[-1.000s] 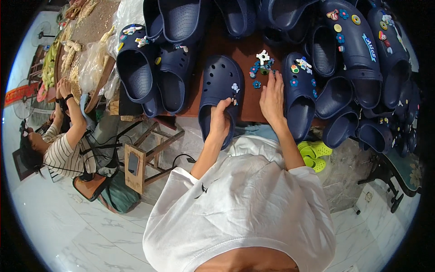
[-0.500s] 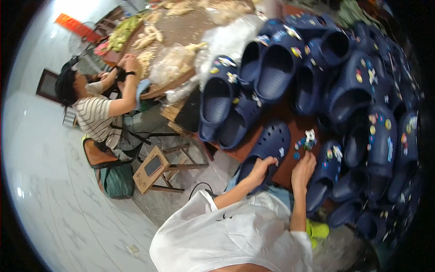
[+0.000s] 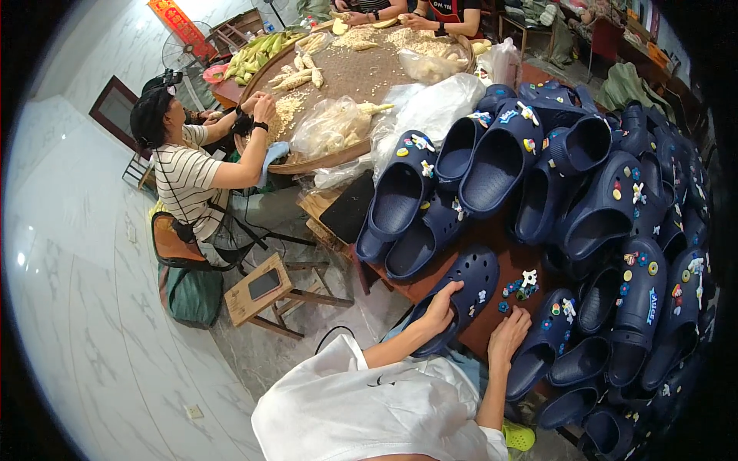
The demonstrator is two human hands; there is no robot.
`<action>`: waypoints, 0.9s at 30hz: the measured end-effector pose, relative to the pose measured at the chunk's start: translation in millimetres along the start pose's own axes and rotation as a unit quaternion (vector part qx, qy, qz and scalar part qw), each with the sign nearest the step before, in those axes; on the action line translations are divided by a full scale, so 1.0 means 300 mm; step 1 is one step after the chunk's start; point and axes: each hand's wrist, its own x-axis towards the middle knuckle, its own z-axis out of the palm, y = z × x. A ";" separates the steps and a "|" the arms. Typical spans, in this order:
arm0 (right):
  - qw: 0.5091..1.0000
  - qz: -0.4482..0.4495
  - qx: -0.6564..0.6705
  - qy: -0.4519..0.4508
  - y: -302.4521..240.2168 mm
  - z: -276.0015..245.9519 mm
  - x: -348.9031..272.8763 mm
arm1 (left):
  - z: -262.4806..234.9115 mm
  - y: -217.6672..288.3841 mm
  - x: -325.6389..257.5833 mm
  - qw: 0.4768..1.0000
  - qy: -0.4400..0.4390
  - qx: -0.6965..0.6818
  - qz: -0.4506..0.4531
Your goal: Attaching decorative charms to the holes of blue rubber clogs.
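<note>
My left hand (image 3: pixel 438 313) grips a navy clog (image 3: pixel 475 270) by its side, thumb on the upper. The clog has round vent holes and one small pale charm on it. My right hand (image 3: pixel 509 333) rests on the brown tabletop (image 3: pixel 489 326) with its fingers bent together. Right by those fingertips lies a small cluster of loose charms (image 3: pixel 521 288), blue, green and white. Whether the fingertips pinch one of them is hidden. A finished-looking clog with several charms (image 3: pixel 544 344) sits just right of my right hand.
Navy clogs with charms (image 3: pixel 603 207) are heaped along the right and far side. Beyond them stands a round woven tray (image 3: pixel 338 157) with corn kernels and cobs. People sit around it. On the left are a wooden stool (image 3: pixel 260 288) bearing a phone, and a green bag (image 3: pixel 190 296).
The view has tilted up, so the tray and other people's hands show more. My left hand still holds the same clog, and my right hand stays beside the charms.
</note>
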 end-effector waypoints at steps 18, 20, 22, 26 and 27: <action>1.000 -0.008 0.009 0.014 0.010 0.006 -0.003 | -0.008 -0.020 0.012 0.999 0.036 -0.021 -0.003; 1.000 -0.016 0.017 0.017 0.013 0.007 -0.007 | 0.001 -0.018 -0.006 0.999 0.036 -0.023 -0.006; 1.000 -0.014 0.017 0.016 0.009 0.003 -0.009 | 0.009 -0.017 -0.030 0.998 0.056 -0.013 -0.011; 1.000 -0.003 0.016 0.013 0.006 0.000 -0.023 | -0.030 -0.037 -0.036 0.998 0.057 -0.004 -0.013; 1.000 0.000 0.015 0.013 0.007 -0.004 -0.030 | -0.034 -0.041 -0.049 0.998 0.061 -0.007 -0.017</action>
